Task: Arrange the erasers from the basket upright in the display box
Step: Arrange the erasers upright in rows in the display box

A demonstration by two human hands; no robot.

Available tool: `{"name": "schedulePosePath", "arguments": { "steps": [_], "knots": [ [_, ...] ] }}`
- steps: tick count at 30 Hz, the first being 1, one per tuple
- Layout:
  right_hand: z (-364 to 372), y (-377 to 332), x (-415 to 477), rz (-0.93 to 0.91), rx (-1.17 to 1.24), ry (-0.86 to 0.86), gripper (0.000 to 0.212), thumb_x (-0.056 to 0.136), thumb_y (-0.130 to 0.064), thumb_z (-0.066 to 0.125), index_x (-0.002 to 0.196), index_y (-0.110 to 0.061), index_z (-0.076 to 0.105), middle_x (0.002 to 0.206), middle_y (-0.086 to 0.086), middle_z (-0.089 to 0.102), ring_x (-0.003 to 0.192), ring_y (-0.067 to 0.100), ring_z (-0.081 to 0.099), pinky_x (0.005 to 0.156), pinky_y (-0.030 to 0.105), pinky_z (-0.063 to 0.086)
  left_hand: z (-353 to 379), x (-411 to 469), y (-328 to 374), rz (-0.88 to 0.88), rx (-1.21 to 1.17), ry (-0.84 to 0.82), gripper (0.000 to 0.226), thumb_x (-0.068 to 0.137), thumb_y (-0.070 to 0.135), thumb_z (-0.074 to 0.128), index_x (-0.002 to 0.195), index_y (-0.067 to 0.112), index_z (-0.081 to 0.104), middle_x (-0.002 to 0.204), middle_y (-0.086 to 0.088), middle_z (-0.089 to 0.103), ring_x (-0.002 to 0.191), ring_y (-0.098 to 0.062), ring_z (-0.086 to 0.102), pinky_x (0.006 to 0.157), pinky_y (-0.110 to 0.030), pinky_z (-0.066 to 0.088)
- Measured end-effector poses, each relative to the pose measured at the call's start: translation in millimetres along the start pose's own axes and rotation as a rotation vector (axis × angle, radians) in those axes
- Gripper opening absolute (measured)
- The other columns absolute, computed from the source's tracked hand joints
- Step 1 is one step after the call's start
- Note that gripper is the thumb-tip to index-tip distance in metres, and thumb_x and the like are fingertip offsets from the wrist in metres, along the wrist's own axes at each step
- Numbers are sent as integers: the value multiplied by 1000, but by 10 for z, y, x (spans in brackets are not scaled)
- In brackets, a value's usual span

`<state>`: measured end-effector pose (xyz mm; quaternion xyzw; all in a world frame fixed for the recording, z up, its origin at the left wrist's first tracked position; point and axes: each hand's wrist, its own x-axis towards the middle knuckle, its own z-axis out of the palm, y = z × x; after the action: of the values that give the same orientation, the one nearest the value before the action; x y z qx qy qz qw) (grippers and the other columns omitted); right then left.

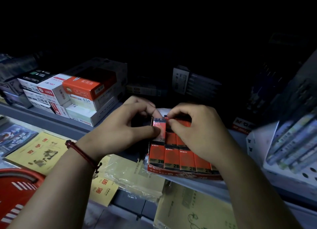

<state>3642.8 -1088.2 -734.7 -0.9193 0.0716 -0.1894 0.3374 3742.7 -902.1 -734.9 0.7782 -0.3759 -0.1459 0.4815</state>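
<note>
A red display box [181, 176] sits on a grey shelf, its front row filled with upright red erasers [171, 157] marked 2B. My left hand [127, 131] pinches one red eraser [159, 128] between thumb and fingers at the left end of the second row. My right hand [195, 131] hovers over the back rows, fingertips pressed on the tops of erasers there; whether it grips one is hidden. The rim of a red basket [18, 192] shows at the lower left.
Stacked pen-refill boxes [77, 94] stand on the shelf to the left. A white holder of pens [291, 149] is at the right. Yellow exercise books [39, 153] lie on the lower shelf. The back of the shelf is dark.
</note>
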Motion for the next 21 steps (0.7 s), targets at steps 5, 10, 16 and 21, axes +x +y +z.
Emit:
{"name": "schedulePosePath", "arguments": {
  "steps": [5, 10, 16, 21],
  "knots": [
    [-8, 2, 8, 3, 79, 44, 10, 93, -24, 69, 91, -31, 75, 88, -22, 70, 90, -8, 64, 75, 6, 46, -36, -22, 34, -33, -287, -26, 15, 88, 11, 72, 102, 5, 76, 92, -13, 76, 85, -20, 73, 78, -27, 59],
    [-49, -28, -18, -21, 184, 51, 14, 96, -23, 66, 87, -30, 75, 82, -18, 71, 84, -2, 66, 70, 8, 47, 29, 45, 5, -47, -344, 148, 23, 82, 15, 74, 103, 6, 77, 93, -14, 78, 83, -13, 74, 75, -18, 57],
    [-22, 7, 2, 28, 240, 18, 8, 90, -23, 73, 96, -28, 74, 90, -15, 72, 91, -3, 66, 80, 7, 48, 170, 131, -50, 6, -319, 361, 22, 83, 16, 79, 104, 10, 77, 90, -5, 80, 84, -13, 75, 73, -18, 56],
    [-11, 41, 17, 22, 193, 1, 14, 92, -19, 71, 101, -30, 73, 92, -15, 71, 92, -5, 66, 82, 10, 51, 171, 137, -92, 18, -232, 393, 19, 85, 18, 79, 104, 16, 79, 92, -3, 80, 92, -29, 74, 80, -31, 62]
  ]
}}
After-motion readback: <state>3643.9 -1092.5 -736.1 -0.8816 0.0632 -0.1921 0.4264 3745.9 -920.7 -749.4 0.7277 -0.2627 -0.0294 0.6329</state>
